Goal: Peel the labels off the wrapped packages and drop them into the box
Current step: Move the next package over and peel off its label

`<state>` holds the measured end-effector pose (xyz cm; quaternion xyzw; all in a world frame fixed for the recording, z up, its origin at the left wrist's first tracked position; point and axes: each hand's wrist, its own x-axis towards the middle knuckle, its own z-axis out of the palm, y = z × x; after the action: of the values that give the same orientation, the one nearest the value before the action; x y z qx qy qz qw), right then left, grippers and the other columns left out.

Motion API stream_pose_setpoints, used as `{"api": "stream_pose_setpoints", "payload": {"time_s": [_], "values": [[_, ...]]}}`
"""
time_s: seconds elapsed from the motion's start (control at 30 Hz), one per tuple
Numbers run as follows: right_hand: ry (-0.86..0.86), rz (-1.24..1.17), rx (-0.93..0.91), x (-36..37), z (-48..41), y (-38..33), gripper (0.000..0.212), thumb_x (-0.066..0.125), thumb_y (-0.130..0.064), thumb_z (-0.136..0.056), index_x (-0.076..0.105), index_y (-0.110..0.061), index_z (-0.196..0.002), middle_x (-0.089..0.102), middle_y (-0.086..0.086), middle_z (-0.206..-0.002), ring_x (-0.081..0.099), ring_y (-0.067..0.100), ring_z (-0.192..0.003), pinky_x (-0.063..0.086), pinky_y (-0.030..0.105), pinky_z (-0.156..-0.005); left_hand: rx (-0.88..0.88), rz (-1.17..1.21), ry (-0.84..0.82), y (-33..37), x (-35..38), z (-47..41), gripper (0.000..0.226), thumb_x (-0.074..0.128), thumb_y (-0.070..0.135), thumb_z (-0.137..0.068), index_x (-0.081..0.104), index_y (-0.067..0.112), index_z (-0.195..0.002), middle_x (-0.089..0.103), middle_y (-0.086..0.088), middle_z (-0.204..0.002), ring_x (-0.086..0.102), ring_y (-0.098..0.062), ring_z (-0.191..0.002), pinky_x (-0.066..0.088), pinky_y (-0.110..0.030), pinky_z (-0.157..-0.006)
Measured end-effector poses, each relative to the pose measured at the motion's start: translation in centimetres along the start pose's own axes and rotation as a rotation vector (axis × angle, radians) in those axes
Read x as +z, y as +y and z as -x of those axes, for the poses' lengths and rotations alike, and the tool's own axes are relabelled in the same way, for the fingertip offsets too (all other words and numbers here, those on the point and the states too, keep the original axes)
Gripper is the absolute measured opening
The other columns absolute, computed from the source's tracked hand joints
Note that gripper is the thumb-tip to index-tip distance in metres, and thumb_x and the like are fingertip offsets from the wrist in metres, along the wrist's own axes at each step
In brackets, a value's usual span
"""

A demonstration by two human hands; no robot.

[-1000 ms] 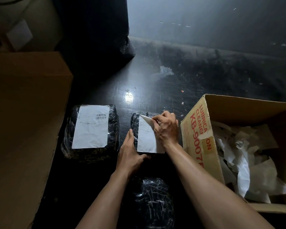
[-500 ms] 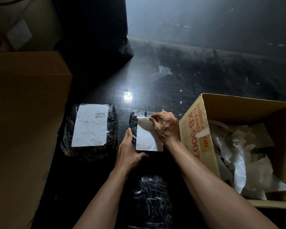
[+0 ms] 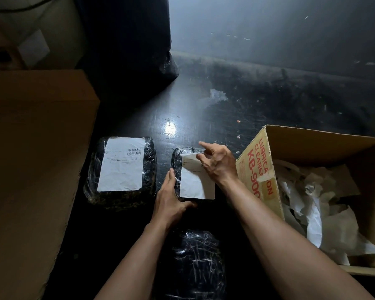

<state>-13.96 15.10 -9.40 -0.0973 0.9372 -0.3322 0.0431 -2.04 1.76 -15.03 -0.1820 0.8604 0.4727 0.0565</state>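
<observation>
A small black wrapped package [image 3: 178, 161] lies in the middle, and its white label [image 3: 195, 187] lies nearly flat on top. My left hand [image 3: 171, 200] grips the package's near left corner. At the label's top right sits my right hand [image 3: 217, 163], thumb on the top edge and index finger stretched out, fingers apart. A larger wrapped package [image 3: 95, 187] to the left carries a white barcoded label [image 3: 122, 165]. A third wrapped package [image 3: 195, 263] with no label showing lies between my forearms. The open cardboard box [image 3: 312, 144] at the right holds crumpled peeled labels [image 3: 312, 213].
A tall closed cardboard carton [image 3: 35, 159] fills the left side. A dark bag [image 3: 134, 50] stands at the back left. The packages rest on a dark glossy floor [image 3: 204, 118] with small paper scraps on it.
The label's lifted top corner has gone back down flat. My right hand has opened up, with the index finger now extended. The left hand keeps its hold on the package.
</observation>
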Motion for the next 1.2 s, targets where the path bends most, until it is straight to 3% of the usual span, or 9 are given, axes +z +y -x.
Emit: {"api": "stream_pose_setpoints", "payload": {"time_s": [0.13,0.27,0.4,0.5,0.57,0.8,0.9,1.03,1.2], "values": [[-0.018,-0.01,-0.018,0.1,0.0,0.2,0.011,0.07,-0.035,-0.09,0.076,-0.028,-0.094,0.065,-0.003,-0.094,0.054,0.019,-0.101,0.039,0.03,-0.078,0.001,0.017,0.004,-0.1,0.1,0.1,0.132,0.095,0.033,-0.056,0.013,0.014,-0.157,0.017,0.002,-0.164,0.023,-0.008,-0.147,0.015,-0.01,-0.109],[-0.014,-0.055,-0.03,0.1,0.6,0.0,0.007,0.07,-0.034,-0.089,0.075,-0.029,-0.089,0.061,-0.008,-0.09,0.051,0.015,-0.099,0.036,0.026,-0.074,-0.004,0.026,0.004,-0.1,0.1,0.0,0.132,0.095,0.033,-0.055,0.013,0.015,-0.157,0.018,0.003,-0.163,0.024,-0.009,-0.147,0.016,-0.011,-0.11],[0.025,-0.149,-0.048,-0.3,1.7,-0.5,0.006,0.073,-0.028,-0.088,0.077,-0.023,-0.089,0.064,-0.002,-0.091,0.048,0.009,-0.095,0.033,0.001,-0.069,0.0,0.024,-0.001,0.0,0.1,0.1,0.132,0.095,0.035,-0.056,0.012,0.015,-0.157,0.017,0.002,-0.164,0.023,-0.01,-0.148,0.016,-0.012,-0.11],[0.055,-0.148,-0.035,-0.3,2.4,-0.7,0.005,0.074,-0.031,-0.086,0.077,-0.026,-0.088,0.062,-0.009,-0.088,0.047,0.012,-0.099,0.035,0.024,-0.076,0.002,0.021,-0.007,0.1,0.1,0.2,0.132,0.094,0.035,-0.057,0.011,0.015,-0.158,0.016,0.002,-0.164,0.022,-0.011,-0.148,0.018,-0.013,-0.109],[0.067,-0.177,-0.011,-0.4,2.8,-0.9,0.003,0.075,-0.03,-0.085,0.077,-0.028,-0.087,0.062,-0.01,-0.089,0.046,0.013,-0.101,0.033,0.028,-0.079,-0.001,0.018,-0.006,0.2,0.0,0.1,0.131,0.093,0.036,-0.058,0.01,0.016,-0.158,0.016,0.002,-0.164,0.023,-0.011,-0.148,0.019,-0.013,-0.109],[0.091,-0.282,0.022,-1.1,4.3,-1.1,0.003,0.077,-0.027,-0.083,0.077,-0.028,-0.086,0.063,-0.012,-0.088,0.045,0.011,-0.105,0.034,0.016,-0.08,0.012,0.004,-0.012,0.5,-0.1,0.3,0.132,0.093,0.038,-0.058,0.01,0.013,-0.158,0.016,-0.001,-0.164,0.024,-0.014,-0.148,0.019,-0.012,-0.106],[0.103,-0.269,0.012,-1.2,4.9,-1.2,0.003,0.077,-0.027,-0.083,0.077,-0.029,-0.086,0.058,-0.022,-0.084,0.045,0.009,-0.102,0.039,0.026,-0.086,0.02,-0.001,-0.009,0.5,-0.1,0.3,0.132,0.093,0.039,-0.058,0.01,0.013,-0.158,0.017,-0.001,-0.164,0.025,-0.015,-0.148,0.019,-0.012,-0.106],[0.113,-0.283,0.016,-1.3,5.6,-1.5,0.004,0.077,-0.026,-0.084,0.077,-0.028,-0.087,0.057,-0.024,-0.082,0.044,0.008,-0.101,0.039,0.026,-0.083,0.024,0.0,-0.012,0.4,-0.2,0.2,0.133,0.094,0.037,-0.056,0.011,0.011,-0.157,0.018,-0.002,-0.164,0.025,-0.015,-0.148,0.019,-0.012,-0.106],[0.123,-0.298,0.008,-1.2,6.1,-1.9,0.005,0.077,-0.025,-0.083,0.077,-0.028,-0.088,0.058,-0.022,-0.082,0.046,0.012,-0.103,0.03,0.003,-0.076,0.022,0.002,-0.007,0.1,-0.5,0.1,0.135,0.095,0.04,-0.054,0.012,0.012,-0.158,0.018,-0.002,-0.164,0.025,-0.015,-0.148,0.019,-0.013,-0.107]]}}
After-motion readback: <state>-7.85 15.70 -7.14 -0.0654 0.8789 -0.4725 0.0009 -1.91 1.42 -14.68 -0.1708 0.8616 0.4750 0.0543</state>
